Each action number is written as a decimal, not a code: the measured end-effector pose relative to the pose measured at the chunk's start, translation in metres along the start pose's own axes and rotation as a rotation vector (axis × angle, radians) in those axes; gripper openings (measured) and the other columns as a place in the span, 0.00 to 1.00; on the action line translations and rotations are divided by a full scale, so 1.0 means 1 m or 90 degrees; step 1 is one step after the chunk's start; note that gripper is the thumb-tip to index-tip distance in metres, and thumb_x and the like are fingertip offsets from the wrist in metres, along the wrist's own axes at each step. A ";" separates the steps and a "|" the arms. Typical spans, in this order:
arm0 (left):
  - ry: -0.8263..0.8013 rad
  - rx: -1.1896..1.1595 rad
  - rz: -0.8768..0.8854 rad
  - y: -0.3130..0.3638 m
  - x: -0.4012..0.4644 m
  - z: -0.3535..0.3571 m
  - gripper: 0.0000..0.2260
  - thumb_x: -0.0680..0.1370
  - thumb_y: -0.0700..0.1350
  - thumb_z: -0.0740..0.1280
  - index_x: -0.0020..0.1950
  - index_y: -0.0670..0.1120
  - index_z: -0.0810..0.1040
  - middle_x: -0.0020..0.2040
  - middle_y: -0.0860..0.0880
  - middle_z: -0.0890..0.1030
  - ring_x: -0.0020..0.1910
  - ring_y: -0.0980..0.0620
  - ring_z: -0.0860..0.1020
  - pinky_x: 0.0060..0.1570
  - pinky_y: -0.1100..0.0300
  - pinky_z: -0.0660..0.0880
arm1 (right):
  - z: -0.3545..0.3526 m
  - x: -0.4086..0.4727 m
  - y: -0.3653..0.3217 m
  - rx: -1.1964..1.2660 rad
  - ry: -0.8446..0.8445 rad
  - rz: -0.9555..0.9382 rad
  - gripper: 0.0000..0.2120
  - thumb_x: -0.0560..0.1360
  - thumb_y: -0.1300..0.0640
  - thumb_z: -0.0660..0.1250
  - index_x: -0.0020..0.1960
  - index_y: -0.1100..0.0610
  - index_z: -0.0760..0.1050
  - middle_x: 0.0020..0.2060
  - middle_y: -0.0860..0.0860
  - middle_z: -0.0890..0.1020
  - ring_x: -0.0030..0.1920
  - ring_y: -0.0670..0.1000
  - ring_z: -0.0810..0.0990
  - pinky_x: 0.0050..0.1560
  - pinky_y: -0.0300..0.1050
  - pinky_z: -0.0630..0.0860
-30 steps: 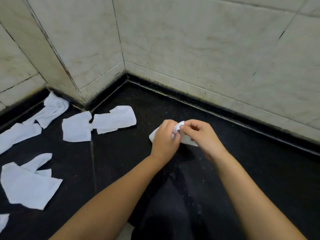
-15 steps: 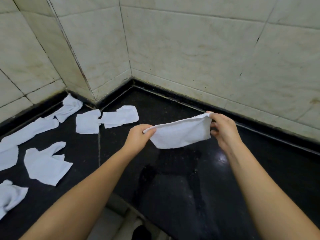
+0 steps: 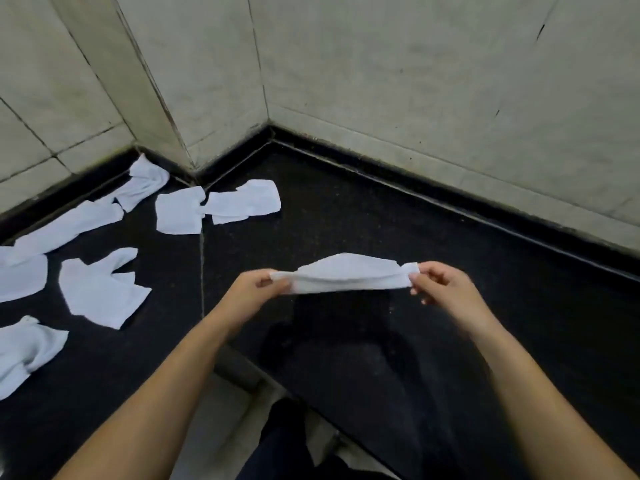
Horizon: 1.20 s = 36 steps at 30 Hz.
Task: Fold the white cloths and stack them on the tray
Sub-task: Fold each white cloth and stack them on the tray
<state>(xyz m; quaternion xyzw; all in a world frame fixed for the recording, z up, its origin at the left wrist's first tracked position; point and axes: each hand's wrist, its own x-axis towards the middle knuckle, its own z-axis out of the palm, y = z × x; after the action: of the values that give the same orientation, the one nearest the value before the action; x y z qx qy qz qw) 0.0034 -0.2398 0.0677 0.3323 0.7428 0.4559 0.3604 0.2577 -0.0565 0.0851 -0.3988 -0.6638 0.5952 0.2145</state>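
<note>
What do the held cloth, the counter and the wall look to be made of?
Held cloth: soft white woven fabric, probably cotton; it sags and creases between the left hand and right hand.
Counter: dark speckled polished stone, perhaps granite; it reflects faintly.
Wall: pale veined tiles, marble-like, with visible joints.

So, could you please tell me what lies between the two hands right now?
In the head view, one white cloth spans the gap, pinched at its ends by the left hand and right hand, above the black counter.
</note>
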 end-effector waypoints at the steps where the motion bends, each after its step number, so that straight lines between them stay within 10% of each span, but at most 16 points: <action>1: -0.040 0.021 -0.046 -0.019 -0.007 0.002 0.06 0.77 0.44 0.67 0.43 0.48 0.83 0.38 0.54 0.83 0.40 0.59 0.78 0.47 0.60 0.74 | -0.001 -0.008 0.015 -0.029 -0.027 0.034 0.05 0.76 0.65 0.65 0.47 0.60 0.79 0.30 0.49 0.79 0.28 0.38 0.75 0.30 0.31 0.70; 6: -0.150 0.054 -0.164 -0.065 -0.025 0.013 0.10 0.78 0.45 0.66 0.37 0.43 0.75 0.36 0.47 0.76 0.39 0.53 0.75 0.47 0.56 0.72 | 0.001 -0.024 0.073 -0.190 -0.106 0.200 0.03 0.75 0.62 0.68 0.45 0.61 0.78 0.31 0.55 0.79 0.29 0.44 0.74 0.31 0.33 0.67; 12: -0.012 0.204 -0.091 -0.052 0.011 0.016 0.12 0.77 0.44 0.66 0.33 0.45 0.74 0.30 0.52 0.72 0.30 0.58 0.70 0.32 0.65 0.66 | 0.022 0.010 0.063 -0.249 0.018 0.169 0.06 0.76 0.59 0.66 0.40 0.55 0.75 0.32 0.50 0.77 0.33 0.47 0.73 0.36 0.39 0.69; 21: 0.062 0.418 -0.091 -0.057 0.066 0.025 0.05 0.78 0.46 0.62 0.46 0.46 0.76 0.43 0.50 0.75 0.46 0.50 0.76 0.50 0.54 0.75 | 0.053 0.073 0.058 -0.350 0.097 0.188 0.05 0.78 0.58 0.60 0.44 0.54 0.73 0.39 0.50 0.77 0.40 0.51 0.75 0.38 0.44 0.71; 25: 0.082 0.487 -0.042 -0.065 0.063 0.029 0.08 0.77 0.46 0.63 0.56 0.49 0.71 0.52 0.50 0.73 0.54 0.50 0.72 0.55 0.55 0.68 | 0.064 0.079 0.059 -0.567 0.090 0.157 0.11 0.78 0.58 0.60 0.60 0.55 0.72 0.58 0.56 0.74 0.58 0.56 0.72 0.52 0.50 0.72; 36: 0.106 0.583 -0.125 -0.080 0.009 0.048 0.35 0.75 0.64 0.60 0.75 0.48 0.55 0.69 0.49 0.65 0.66 0.51 0.65 0.62 0.58 0.63 | 0.206 0.111 0.019 -0.770 -0.347 -0.100 0.17 0.78 0.54 0.62 0.66 0.56 0.68 0.63 0.56 0.72 0.65 0.56 0.69 0.64 0.53 0.67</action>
<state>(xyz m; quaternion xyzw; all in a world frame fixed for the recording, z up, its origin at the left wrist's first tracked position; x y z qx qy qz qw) 0.0255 -0.2401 -0.0233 0.3474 0.9218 0.0702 0.1573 0.0409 -0.0978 0.0046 -0.2345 -0.9383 0.1798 -0.1797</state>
